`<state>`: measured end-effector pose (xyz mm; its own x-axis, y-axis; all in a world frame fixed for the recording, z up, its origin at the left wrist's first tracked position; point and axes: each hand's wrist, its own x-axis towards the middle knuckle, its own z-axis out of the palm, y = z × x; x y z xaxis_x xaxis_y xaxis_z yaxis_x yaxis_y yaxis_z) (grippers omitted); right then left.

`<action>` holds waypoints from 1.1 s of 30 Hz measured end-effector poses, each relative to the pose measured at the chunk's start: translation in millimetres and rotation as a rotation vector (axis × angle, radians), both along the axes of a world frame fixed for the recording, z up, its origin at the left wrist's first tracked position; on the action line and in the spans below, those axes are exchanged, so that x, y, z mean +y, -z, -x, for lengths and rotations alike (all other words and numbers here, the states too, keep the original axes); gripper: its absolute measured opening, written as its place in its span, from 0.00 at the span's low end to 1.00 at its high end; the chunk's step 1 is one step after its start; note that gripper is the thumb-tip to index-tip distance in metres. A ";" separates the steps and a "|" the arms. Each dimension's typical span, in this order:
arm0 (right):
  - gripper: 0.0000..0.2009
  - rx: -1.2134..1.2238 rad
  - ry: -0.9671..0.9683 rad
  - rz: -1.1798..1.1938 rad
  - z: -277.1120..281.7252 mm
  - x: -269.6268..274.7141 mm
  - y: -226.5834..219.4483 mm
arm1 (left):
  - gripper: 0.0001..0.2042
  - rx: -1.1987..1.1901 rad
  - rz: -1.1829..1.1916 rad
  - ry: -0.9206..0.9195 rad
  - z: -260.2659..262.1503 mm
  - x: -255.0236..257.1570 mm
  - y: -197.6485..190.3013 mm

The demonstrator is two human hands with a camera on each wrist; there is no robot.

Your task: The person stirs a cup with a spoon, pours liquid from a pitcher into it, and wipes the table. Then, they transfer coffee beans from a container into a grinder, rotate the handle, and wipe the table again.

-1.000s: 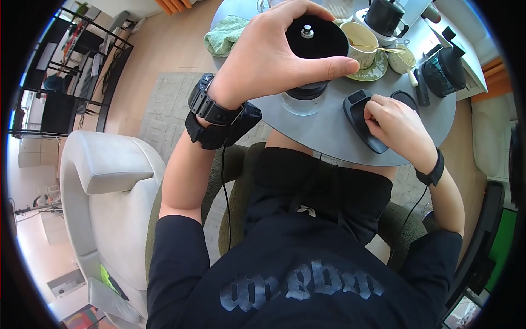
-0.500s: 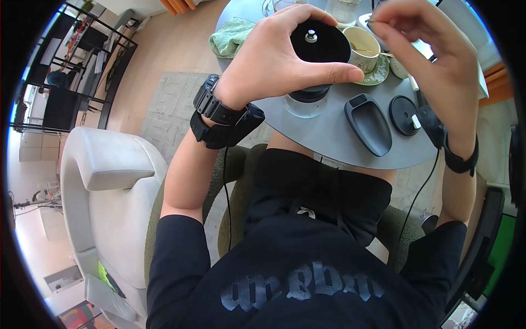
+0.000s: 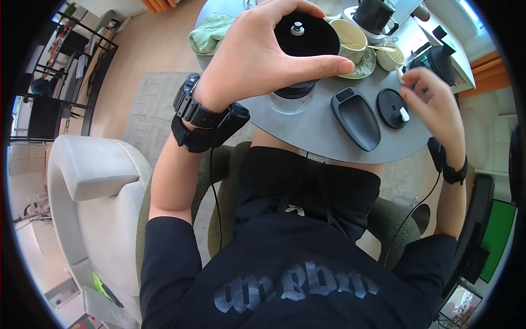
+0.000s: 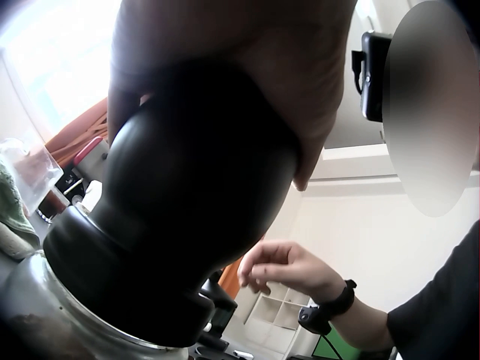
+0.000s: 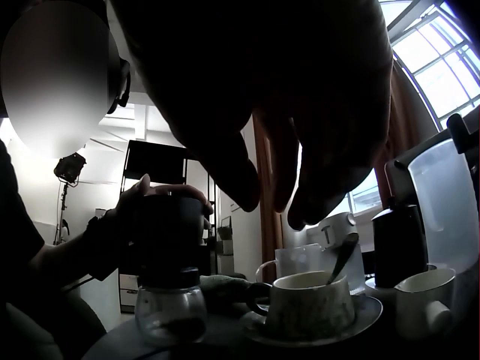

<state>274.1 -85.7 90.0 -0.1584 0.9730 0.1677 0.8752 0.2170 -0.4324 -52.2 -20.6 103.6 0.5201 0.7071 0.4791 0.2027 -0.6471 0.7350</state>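
Note:
My left hand point(image 3: 246, 63) grips the black upper body of a coffee grinder point(image 3: 315, 41) from the side, fingers and thumb spread around it. A small metal shaft point(image 3: 297, 28) sticks up from its top, and its clear glass jar point(image 3: 290, 103) stands on the table. In the left wrist view the dark body point(image 4: 195, 172) bulges below the palm. My right hand point(image 3: 438, 101) hangs in the air with loosely bent fingers and nothing visible in them. Nearest to it lies a round black lid point(image 3: 390, 112) with a white knob. Left of that lies a black oblong dish point(image 3: 359, 123).
Behind the dish stand a cream cup point(image 3: 350, 37) with a spoon on a green saucer point(image 3: 364, 68) and a small white handled pot point(image 3: 388, 59). A black kettle-like pot point(image 3: 375, 15) is farther back. A green towel point(image 3: 211, 34) lies at the left. The table edge point(image 3: 329, 158) curves near my lap.
My right hand rose from the black dish to high over the right side of the table, then came down and back beside the round lid. My left hand keeps its grip on the grinder.

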 end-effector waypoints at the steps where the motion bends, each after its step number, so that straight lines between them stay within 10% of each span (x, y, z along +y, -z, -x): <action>1: 0.11 -0.139 -0.054 -0.040 -3.8 -5.6 5.8 | 0.29 0.017 -0.010 -0.018 -0.9 -3.8 -2.9; 15: 0.13 -0.225 0.099 0.162 -24.4 -15.3 54.6 | 0.30 -0.066 0.039 0.055 2.3 17.9 18.5; 22: 0.12 0.267 0.018 0.017 -21.6 -13.0 30.9 | 0.31 -0.063 0.042 0.046 3.7 17.7 17.6; 29: 0.14 1.194 0.032 0.369 -53.5 -7.6 14.7 | 0.30 -0.084 0.047 0.054 1.7 17.4 18.3; 33: 0.16 0.780 0.199 0.424 -42.7 -7.4 20.6 | 0.30 -0.073 0.029 0.050 2.0 17.7 17.0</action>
<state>316.8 -93.1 69.4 0.0273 0.9748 -0.2213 0.3050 -0.2189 -0.9268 -54.2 -2.9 86.6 0.5198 0.6951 0.4966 0.1161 -0.6334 0.7651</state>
